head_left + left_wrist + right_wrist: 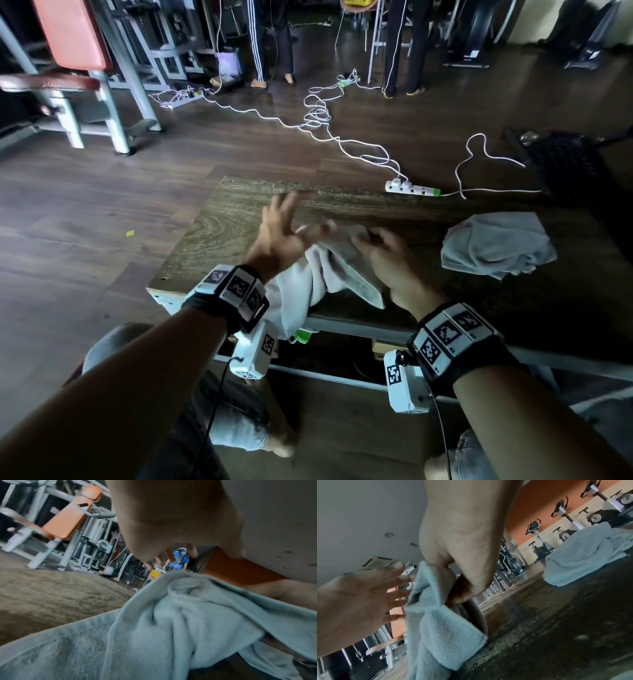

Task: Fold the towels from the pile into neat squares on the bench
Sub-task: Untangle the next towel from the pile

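A light grey towel (318, 274) (171, 622) (443, 635) is bunched between my hands at the front of the wooden bench (222, 226) (42, 595) (556, 628), one end hanging over its near edge. My right hand (383, 253) (462, 540) pinches an upper edge of this towel and holds it up. My left hand (277, 236) (171, 520) (359, 599) is beside it with fingers spread and straight, their tips at the cloth. The pile of towels (496, 243) (590, 558) lies crumpled on the bench to the right.
A power strip (411, 187) and tangled white cables (318, 113) lie on the floor beyond the bench. A gym machine with a red pad (72, 34) stands at the far left. People's legs (270, 41) show at the back. A black object (565, 161) sits at the right.
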Motion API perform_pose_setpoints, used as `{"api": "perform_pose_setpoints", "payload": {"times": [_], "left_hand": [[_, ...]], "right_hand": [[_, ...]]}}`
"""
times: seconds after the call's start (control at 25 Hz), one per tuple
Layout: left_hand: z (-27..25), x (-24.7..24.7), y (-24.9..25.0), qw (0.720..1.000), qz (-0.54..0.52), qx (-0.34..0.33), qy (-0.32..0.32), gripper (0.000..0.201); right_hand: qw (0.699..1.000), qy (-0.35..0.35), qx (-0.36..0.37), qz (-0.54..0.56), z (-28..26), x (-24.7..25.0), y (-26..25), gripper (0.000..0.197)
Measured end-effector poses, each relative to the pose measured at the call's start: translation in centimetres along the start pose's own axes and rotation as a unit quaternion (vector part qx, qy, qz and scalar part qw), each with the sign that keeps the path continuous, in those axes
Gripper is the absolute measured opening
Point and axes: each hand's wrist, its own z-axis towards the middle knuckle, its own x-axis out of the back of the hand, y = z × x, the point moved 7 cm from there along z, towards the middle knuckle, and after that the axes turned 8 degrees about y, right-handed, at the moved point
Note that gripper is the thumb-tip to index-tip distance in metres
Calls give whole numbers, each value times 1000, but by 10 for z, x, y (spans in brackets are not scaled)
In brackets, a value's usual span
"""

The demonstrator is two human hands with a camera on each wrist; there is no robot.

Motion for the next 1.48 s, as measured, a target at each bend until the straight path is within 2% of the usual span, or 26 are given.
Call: {"api": "perform_pose_setpoints", "payload": {"times": [0.04, 0.12, 0.16, 0.24, 0.28, 0.36, 0.4, 0.48, 0.56, 0.68, 0.8, 0.88, 0.96, 1.04, 1.12, 1.28, 1.36, 1.48], "left_hand": [[-7, -9, 12, 998, 10, -47, -50, 64], [-14, -21, 29, 991, -21, -75, -110, 48], [-13, -24, 29, 991, -40, -69, -106, 35], [-8, -21, 30, 995, -42, -71, -55, 15], [-6, -21, 29, 996, -40, -65, -39, 9], [-1, -20, 31, 998, -46, -37, -21, 5], [2, -19, 32, 998, -54, -20, -8, 3], [10, -11, 39, 998, -56, -6, 30, 8], [17, 1, 45, 996, -48, -8, 75, 20], [25, 13, 44, 992, -79, 12, 101, 25], [28, 13, 37, 993, -73, 42, 84, 26], [25, 13, 35, 992, -79, 65, 77, 25], [16, 10, 42, 983, -160, 77, 54, 26], [6, 5, 58, 979, -197, 54, 5, 32], [2, 2, 70, 991, -130, 8, -23, 32], [4, 11, 72, 998, -40, -45, -26, 4], [0, 16, 75, 998, -4, -49, -34, 8], [-5, 31, 78, 999, 12, -42, 9, 13]], "right_hand": [[1000, 0, -18, 9, -1, 0, 0, 28], [997, -36, -26, 63, -7, -5, -6, 24], [994, -64, -12, 85, -13, -9, -12, 24], [989, -96, 12, 110, -25, -13, -17, 26], [988, -98, 18, 116, -29, -14, -18, 35], [993, -81, 62, 59, -31, -15, -17, 53], [994, -60, 94, 4, -29, -14, -15, 52], [988, -8, 148, -45, -24, -10, -17, 31], [985, 55, 163, -31, -20, -2, -21, 11], [975, 136, 171, -34, -15, 16, -26, 17], [972, 162, 171, -13, -19, 26, -43, 17], [978, 146, 150, -19, -23, 27, -51, 17], [986, 91, 137, -31, -25, 20, -54, 16], [985, 46, 160, -35, -27, 12, -59, 16], [979, 31, 198, -39, -29, 6, -62, 8], [975, 30, 213, -60, -33, 2, -55, 6], [974, 28, 212, -75, -37, 2, -50, 7], [961, 23, 221, -164, -43, 7, -45, 7]]}}
